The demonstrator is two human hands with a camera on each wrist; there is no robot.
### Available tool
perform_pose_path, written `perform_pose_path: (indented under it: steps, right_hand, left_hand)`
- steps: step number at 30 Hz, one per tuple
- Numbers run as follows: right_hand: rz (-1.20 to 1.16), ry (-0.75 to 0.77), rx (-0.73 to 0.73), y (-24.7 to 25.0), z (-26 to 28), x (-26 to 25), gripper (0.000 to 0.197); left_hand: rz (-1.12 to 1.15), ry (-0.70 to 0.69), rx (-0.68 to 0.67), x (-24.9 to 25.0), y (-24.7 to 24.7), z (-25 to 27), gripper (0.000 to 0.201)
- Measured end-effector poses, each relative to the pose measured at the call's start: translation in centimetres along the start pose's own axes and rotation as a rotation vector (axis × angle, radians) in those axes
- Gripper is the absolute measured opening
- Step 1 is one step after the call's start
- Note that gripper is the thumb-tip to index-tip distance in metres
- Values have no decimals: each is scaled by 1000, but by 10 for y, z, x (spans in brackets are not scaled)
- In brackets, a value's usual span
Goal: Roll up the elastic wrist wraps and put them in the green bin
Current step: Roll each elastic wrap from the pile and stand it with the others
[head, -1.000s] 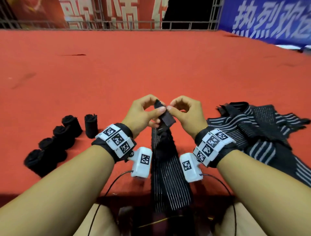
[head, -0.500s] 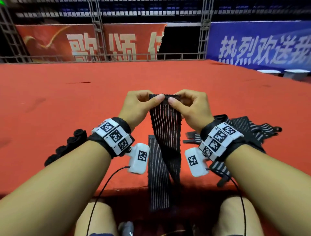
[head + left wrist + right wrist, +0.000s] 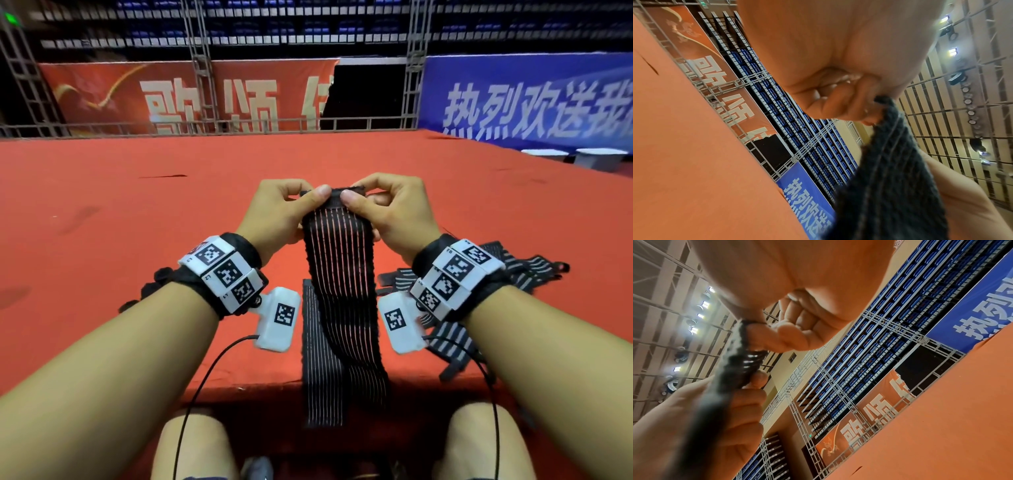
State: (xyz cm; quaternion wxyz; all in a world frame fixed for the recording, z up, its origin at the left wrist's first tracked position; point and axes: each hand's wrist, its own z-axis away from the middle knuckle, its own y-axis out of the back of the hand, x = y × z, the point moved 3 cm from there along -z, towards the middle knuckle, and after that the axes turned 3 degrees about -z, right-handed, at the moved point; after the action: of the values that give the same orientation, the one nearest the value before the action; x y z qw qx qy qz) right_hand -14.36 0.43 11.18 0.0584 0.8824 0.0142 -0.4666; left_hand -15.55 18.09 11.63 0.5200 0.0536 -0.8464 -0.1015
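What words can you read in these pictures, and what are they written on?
"歌颂" and a cut-off third character: red banner.
"热烈欢送" and a cut-off fifth character: blue banner.
Black-and-white square codes, no words: wristbands.
Tiny marks beside those codes: too small to read.
Striped wrap: no writing.

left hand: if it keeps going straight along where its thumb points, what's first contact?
Probably the right hand. The left hand pinches the top edge of the black striped elastic wrap, its thumb aimed across at the right thumb, close by; whether they touch is unclear.
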Motion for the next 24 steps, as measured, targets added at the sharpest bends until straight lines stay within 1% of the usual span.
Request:
perform_pose_path:
  steps: [4, 7, 14, 21, 24]
  right_hand:
    - [-22, 24, -3, 0, -6, -7, 9]
    - [-24, 66, 3, 3, -7, -22, 9]
    - [3, 169, 27, 14, 6, -67, 13]
    - [14, 325, -13, 21, 16, -116, 16]
    - [2, 350, -16, 21, 16, -127, 20]
  left_hand:
    - [-4, -69, -5, 6, 3, -6, 32]
    - [12, -126, 3, 19, 4, -7, 30]
    - [7, -249, 20, 60, 1, 5, 30]
    - [-28, -359, 41, 108, 2, 22, 25]
    - [-25, -379, 39, 120, 6, 25, 23]
